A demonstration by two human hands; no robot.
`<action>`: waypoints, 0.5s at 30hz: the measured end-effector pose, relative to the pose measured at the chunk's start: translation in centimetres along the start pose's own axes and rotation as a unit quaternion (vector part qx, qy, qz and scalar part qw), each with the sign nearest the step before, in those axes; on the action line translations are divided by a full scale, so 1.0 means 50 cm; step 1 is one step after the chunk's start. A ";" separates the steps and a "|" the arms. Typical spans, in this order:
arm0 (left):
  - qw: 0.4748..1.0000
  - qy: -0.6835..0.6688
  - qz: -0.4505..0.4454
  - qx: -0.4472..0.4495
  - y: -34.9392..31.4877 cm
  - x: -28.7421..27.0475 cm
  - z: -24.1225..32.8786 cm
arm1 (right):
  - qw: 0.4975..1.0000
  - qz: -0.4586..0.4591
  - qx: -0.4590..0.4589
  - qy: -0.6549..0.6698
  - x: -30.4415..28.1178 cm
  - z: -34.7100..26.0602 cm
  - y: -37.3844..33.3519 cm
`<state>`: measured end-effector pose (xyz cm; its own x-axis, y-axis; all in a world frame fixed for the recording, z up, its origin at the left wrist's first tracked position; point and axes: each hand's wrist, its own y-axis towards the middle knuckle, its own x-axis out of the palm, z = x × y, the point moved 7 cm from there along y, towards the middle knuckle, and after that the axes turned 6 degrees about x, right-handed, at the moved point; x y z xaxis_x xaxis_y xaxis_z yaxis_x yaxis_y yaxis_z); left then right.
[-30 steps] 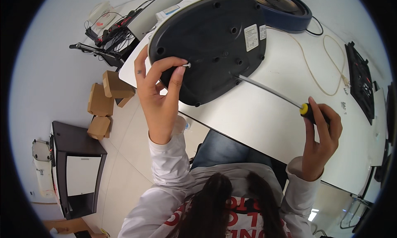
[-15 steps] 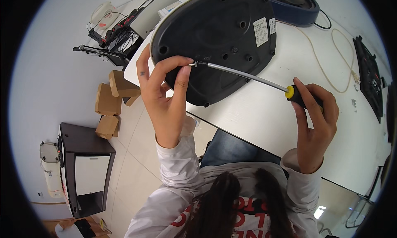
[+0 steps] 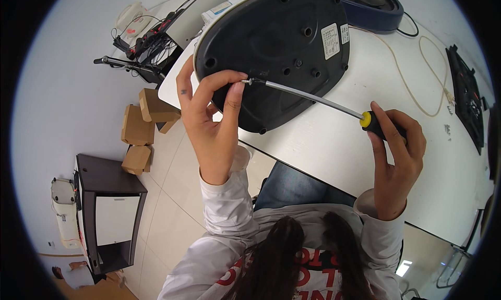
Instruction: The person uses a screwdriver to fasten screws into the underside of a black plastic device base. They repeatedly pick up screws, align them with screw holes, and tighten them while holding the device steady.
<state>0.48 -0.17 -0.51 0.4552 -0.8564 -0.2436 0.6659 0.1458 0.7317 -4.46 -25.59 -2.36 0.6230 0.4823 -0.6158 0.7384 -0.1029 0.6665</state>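
Observation:
Between its thumb and forefinger, my left hand [image 3: 211, 125] pinches a small metal screw [image 3: 245, 82]. The screw meets the tip of a long screwdriver [image 3: 313, 97], which slants across the view. My right hand [image 3: 399, 156] wraps round its black and yellow handle at the other end. Behind the screw, a black plastic base cover [image 3: 271, 44], rounded and with several round holes and a white label, is tilted up with its underside facing me. Other fingers of my left hand go behind its near-left edge, where their grip is hidden.
The white table [image 3: 334, 148] carries a dark blue round-topped device [image 3: 378, 13] at the back and a pale cable [image 3: 399, 65]. Several small screws [image 3: 448, 130] lie at the right by a black frame [image 3: 464, 99]. Cardboard boxes [image 3: 138, 125] and a dark cabinet [image 3: 109, 175] stand at left.
My left hand, the screw and the base cover have shifted slightly right in the view. The screwdriver's tip remains at the screw. A person shows more clearly at the lower left.

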 end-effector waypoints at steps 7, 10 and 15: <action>1.000 -0.003 0.002 -0.006 -0.004 0.005 -0.003 | 1.000 -0.006 0.007 0.009 0.002 0.006 -0.007; 1.000 0.007 -0.003 -0.003 -0.004 0.002 -0.004 | 1.000 -0.010 -0.004 0.003 0.002 0.000 -0.003; 1.000 0.004 -0.002 0.013 -0.003 0.007 -0.003 | 1.000 -0.015 -0.008 -0.005 0.000 0.001 -0.002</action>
<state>0.62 -0.40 -0.81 0.4570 -0.8529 -0.2526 0.6528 0.1288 0.7465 -4.52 -25.59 -2.45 0.6036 0.4756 -0.6399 0.7528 -0.0755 0.6539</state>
